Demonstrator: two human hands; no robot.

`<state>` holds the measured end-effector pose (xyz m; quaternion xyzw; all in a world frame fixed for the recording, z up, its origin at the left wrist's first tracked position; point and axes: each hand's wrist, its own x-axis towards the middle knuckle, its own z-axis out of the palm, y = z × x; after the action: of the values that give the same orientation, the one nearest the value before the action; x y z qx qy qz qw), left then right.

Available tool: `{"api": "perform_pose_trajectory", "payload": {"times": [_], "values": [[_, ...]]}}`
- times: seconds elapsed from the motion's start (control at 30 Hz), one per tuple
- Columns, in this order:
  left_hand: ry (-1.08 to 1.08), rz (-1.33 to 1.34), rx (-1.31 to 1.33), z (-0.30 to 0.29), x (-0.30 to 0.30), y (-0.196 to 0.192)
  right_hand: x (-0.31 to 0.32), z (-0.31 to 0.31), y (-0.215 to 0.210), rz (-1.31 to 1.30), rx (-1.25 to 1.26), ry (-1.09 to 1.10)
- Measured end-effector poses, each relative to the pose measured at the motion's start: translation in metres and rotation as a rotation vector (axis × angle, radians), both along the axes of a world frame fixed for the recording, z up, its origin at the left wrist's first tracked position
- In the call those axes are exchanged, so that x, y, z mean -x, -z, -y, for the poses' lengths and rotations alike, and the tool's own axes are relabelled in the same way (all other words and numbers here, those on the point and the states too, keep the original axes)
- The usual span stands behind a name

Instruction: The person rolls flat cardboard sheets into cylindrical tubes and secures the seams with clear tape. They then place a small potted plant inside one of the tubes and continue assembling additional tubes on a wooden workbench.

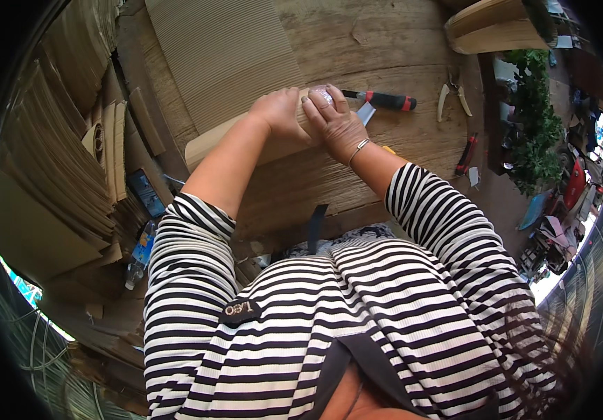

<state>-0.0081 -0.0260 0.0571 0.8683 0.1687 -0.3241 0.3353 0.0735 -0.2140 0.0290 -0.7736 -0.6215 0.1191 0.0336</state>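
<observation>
A rolled-up length of corrugated cardboard (210, 142) lies crosswise on the wooden table, its flat ribbed sheet (224, 49) stretching away behind it. My left hand (278, 114) is closed over the roll near its right part, thumb toward the right. Beside it, my right hand (336, 124) bends its fingers round a shiny, clear, roundish thing (322, 93) at the roll's right end; the fingers cover most of it. Just past my right hand lies a tool with a black and red handle (389, 102). A pale bluish flat piece (366, 113) shows next to my right wrist.
Pruning shears (453, 98) and a red and black tool (466, 154) lie toward the table's right side. Another cardboard roll (494, 31) stands at the far right. Stacked cardboard sheets (49, 161) crowd the left. Green foliage (536, 126) is beyond the right edge.
</observation>
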Motion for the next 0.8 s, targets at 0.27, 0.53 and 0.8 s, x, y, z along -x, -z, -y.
{"api": "perform_pose_trajectory", "payload": {"times": [0.27, 0.53, 0.8], "values": [[0.084, -0.057, 0.158, -0.041, -0.02, 0.041, -0.027, -0.048, -0.031, -0.156, 0.33, -0.003], [-0.069, 0.107, -0.252, -0.004, -0.01, -0.003, -0.062, -0.113, -0.047, -0.284, 0.669, -0.019], [-0.084, 0.122, -0.24, -0.02, -0.01, 0.0, -0.037, -0.053, -0.018, -0.254, 0.005, 0.053]]}}
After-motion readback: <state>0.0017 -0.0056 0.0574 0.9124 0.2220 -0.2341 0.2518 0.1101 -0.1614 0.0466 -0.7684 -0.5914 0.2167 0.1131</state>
